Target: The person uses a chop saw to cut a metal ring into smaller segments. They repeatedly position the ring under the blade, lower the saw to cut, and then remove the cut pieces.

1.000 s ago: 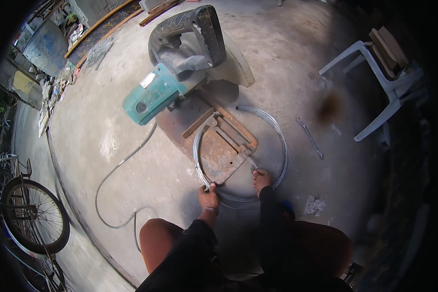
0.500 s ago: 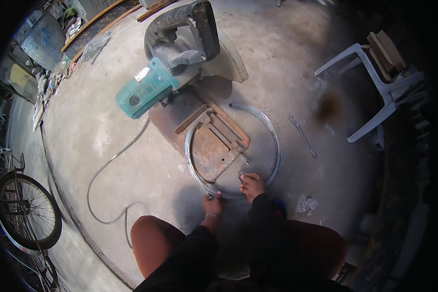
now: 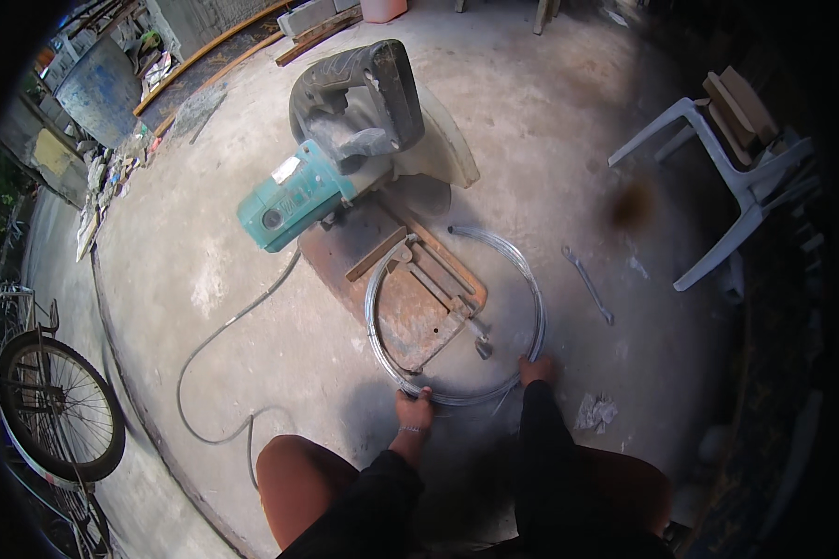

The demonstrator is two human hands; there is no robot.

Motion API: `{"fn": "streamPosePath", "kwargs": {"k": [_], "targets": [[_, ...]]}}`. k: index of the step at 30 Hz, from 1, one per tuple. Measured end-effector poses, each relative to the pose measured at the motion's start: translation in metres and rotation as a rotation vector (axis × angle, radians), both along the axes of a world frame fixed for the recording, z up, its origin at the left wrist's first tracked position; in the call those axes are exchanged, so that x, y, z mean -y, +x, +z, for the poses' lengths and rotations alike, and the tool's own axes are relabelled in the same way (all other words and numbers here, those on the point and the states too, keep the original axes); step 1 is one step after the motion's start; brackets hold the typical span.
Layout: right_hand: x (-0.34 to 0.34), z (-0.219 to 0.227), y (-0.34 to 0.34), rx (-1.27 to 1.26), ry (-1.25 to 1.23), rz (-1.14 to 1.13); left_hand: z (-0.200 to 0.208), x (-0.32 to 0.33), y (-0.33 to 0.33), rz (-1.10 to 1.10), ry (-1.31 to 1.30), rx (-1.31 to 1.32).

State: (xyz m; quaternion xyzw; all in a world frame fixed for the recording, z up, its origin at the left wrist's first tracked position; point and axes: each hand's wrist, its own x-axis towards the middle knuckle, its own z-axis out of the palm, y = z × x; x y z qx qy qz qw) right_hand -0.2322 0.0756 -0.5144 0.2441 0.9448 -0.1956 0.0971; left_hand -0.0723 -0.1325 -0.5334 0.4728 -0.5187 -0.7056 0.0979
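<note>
A coil of silvery wire [image 3: 538, 303] lies as a wide ring over the rusty base [image 3: 410, 340] of a cut-off saw, whose teal motor [image 3: 289, 197] and black handle [image 3: 401, 98] stand behind it. At the coil's near left edge, my left hand [image 3: 414, 410] is closed on the wire, thumb on top. My right hand [image 3: 535, 370] grips the coil's near right side; its fingers are partly hidden. Inside the ring, the saw's vise screw ends in a crank handle [image 3: 482, 347] that no hand touches.
A wrench [image 3: 588, 287] lies on the concrete to the right, with crumpled clear plastic [image 3: 595, 412] nearer me. A white plastic chair [image 3: 732, 172] stands far right. The saw's cord [image 3: 200, 349] snakes across the floor at left, and a bicycle wheel [image 3: 58, 405] is beyond it.
My right hand has left the vise crank handle and moved right onto the coil's side. My left hand stays on the wire. The whole view has shifted slightly.
</note>
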Motion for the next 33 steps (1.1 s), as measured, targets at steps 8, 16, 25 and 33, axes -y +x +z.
{"fn": "streamPosePath", "kwargs": {"k": [8,16,25,33], "targets": [[0.015,0.001,0.039,0.142,-0.241,-0.105,0.004,0.033,0.007,0.037,-0.093,0.042],[0.027,-0.001,0.038,-0.061,-0.018,-0.147,0.012,0.049,0.011,0.076,-0.350,0.089],[0.018,-0.027,-0.009,-0.125,-0.031,-0.103,0.023,0.041,0.011,0.096,-0.376,0.082],[0.026,-0.041,0.027,-0.272,-0.062,-0.152,0.024,0.064,0.019,0.100,-0.299,-0.068]]}}
